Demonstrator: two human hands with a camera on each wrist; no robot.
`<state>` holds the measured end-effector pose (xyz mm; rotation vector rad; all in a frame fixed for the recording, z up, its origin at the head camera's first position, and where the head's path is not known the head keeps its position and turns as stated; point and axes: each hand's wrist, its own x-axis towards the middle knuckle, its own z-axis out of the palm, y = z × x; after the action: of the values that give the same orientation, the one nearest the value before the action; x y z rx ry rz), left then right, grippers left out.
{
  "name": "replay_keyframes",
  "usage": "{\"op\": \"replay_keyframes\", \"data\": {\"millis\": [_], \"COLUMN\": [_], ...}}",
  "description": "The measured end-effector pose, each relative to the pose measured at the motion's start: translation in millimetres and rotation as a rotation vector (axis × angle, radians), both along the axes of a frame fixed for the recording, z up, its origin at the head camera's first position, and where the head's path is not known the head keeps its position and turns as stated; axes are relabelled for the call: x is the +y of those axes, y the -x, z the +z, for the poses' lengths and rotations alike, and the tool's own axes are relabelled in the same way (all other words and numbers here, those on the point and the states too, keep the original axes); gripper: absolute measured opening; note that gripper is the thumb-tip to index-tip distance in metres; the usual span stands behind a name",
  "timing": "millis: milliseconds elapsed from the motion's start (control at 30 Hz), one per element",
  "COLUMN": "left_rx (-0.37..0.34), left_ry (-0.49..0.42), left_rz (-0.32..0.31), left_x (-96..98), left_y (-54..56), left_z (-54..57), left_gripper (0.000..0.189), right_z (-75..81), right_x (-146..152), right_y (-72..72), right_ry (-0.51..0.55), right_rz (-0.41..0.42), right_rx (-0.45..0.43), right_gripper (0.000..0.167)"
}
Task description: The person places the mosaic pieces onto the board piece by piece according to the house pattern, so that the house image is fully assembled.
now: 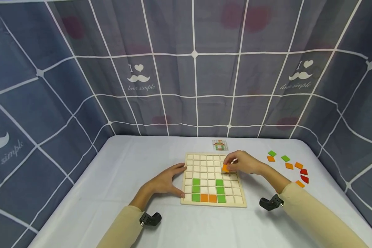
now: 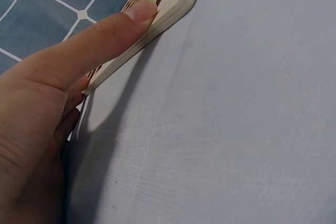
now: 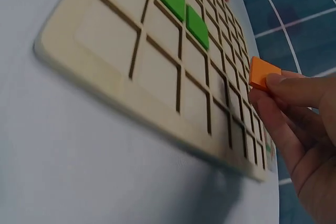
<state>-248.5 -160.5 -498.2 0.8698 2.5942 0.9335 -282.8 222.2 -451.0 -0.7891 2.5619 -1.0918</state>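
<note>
A pale wooden grid board (image 1: pixel 210 174) lies flat on the white table. Two columns of green tiles (image 1: pixel 196 189) and a pair of orange tiles (image 1: pixel 208 198) between them fill cells in its lower part. My right hand (image 1: pixel 243 162) pinches a square orange tile (image 3: pixel 262 73) between thumb and fingers, over the board's right side. In the right wrist view the tile is held above the cells. My left hand (image 1: pixel 166 181) rests against the board's left edge, thumb low and fingers higher up. Its thumb (image 2: pixel 105 40) touches the rim in the left wrist view.
Loose green tiles (image 1: pixel 285 158), orange tiles (image 1: pixel 289 166) and red rounded pieces (image 1: pixel 304 179) are scattered right of the board, some beside my right forearm. A small pattern card (image 1: pixel 220 145) lies behind the board. A dark checked curtain (image 1: pixel 173 75) surrounds the table (image 1: pixel 142 151).
</note>
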Motion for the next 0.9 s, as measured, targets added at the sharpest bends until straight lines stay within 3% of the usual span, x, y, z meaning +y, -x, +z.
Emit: {"op": "replay_keyframes", "data": {"millis": [300,900], "left_rx": [0.009,-0.005], "left_ry": [0.001,-0.007], "left_rz": [-0.003,-0.002], "left_x": [0.3,-0.5], "left_y": [-0.2,-0.4], "left_z": [1.5,2.7], "left_gripper": [0.115,0.113], "right_z": [-6.2,-15.8], "right_x": [-41.5,-102.4], "right_y": [1.0,7.4], "right_ry": [0.089,0.053], "right_rz": [0.148,0.139], "right_rx": [0.021,0.068], "right_gripper": [0.010,0.010]}}
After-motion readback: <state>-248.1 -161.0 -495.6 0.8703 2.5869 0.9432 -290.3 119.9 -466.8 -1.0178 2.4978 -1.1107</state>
